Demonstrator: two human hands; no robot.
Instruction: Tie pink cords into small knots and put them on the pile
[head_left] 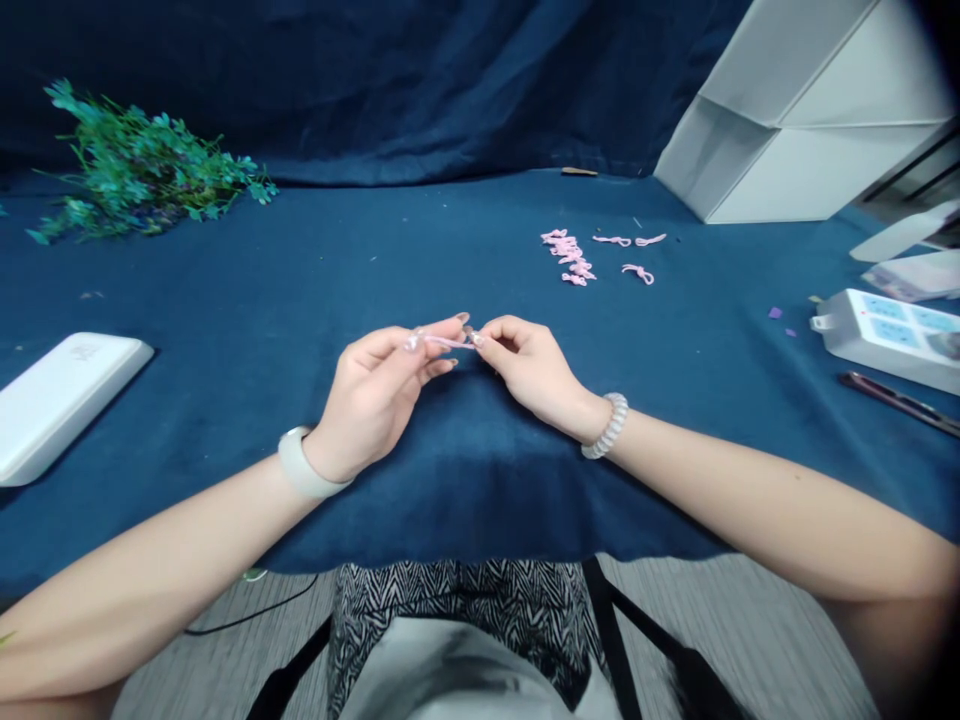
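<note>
A thin pink cord [448, 342] stretches between my two hands above the middle of the blue cloth. My left hand [379, 385] pinches one part of it between thumb and index finger, the other fingers extended to the right. With thumb and forefinger pressed together, my right hand [531, 372] grips the cord's right end. Farther back, to the right of my hands, lie a small pile of pink knotted cords [568, 256] and a few separate ones, among them a looped piece [639, 273].
Green artificial plants [150, 170] lie at the back left, a white power bank [67, 400] at the left. White boxes [810, 110] stand back right. A power strip [892, 335] and a dark pen [900, 400] are at the right on the blue cloth [300, 270].
</note>
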